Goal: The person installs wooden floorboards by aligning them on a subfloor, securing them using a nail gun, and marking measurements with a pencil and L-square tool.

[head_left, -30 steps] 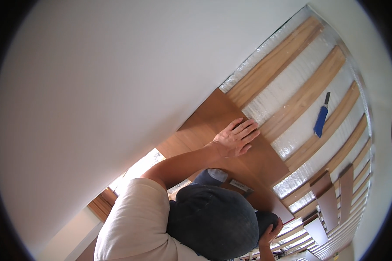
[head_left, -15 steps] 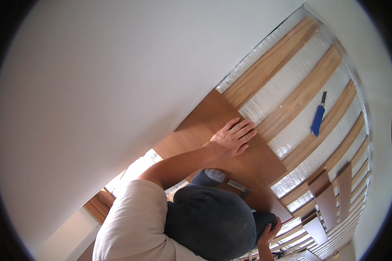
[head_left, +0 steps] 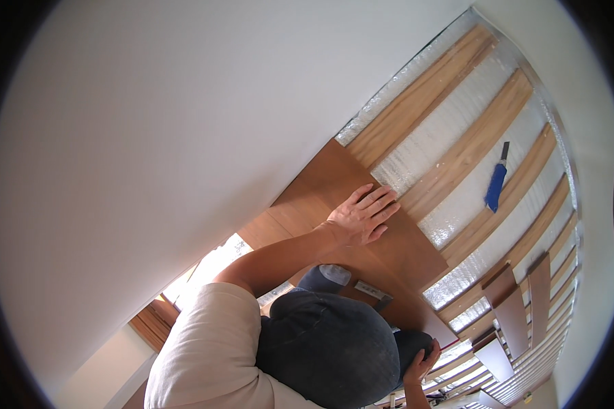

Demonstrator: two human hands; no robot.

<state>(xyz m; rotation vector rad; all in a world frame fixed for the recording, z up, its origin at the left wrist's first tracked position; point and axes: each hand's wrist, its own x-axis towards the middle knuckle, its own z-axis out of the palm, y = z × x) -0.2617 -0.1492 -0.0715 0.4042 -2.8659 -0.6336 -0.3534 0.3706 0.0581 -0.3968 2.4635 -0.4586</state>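
Note:
My left hand lies flat on a brown wooden floorboard, its fingers spread toward the board's far edge. That board sits over wooden battens with silvery foil between them. My right hand rests on my dark-trousered knee, its fingers loosely bent and holding nothing that shows. Beyond the left hand, to the right, a blue utility knife with its blade out lies across the foil and a batten. A small grey metal piece is on the boards near my sock-covered foot.
A white wall runs along the left side of the boards. Bare battens stretch to the right wall. Several loose boards lie across the battens at lower right. Bright light falls beside my left arm.
The whole view has shifted very slightly. Both hands, the board and the knife stay in place.

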